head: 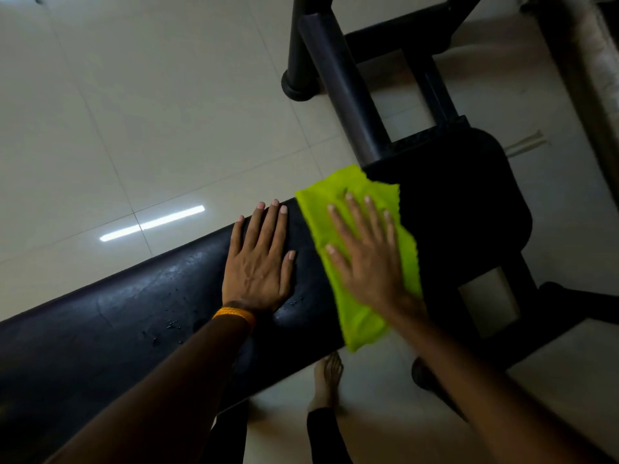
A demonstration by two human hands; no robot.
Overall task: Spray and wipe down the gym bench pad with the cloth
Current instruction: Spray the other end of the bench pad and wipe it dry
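right hand [368, 259] presses flat, fingers spread apart, on a lime-green cloth [361, 249] draped across the black gym bench pad [140, 316], its grip closed around nothing. left hand [259, 262], an orange band [234, 314] at the wrist, lies flat and open-fingered on the bare pad just beside the cloth. small droplets [170, 324] dot the surface near the left wrist. black frame tubes [341, 82] rise beyond the pad over pale floor tiles [134, 112]; a bare foot [326, 380] stands below the pad's near edge.
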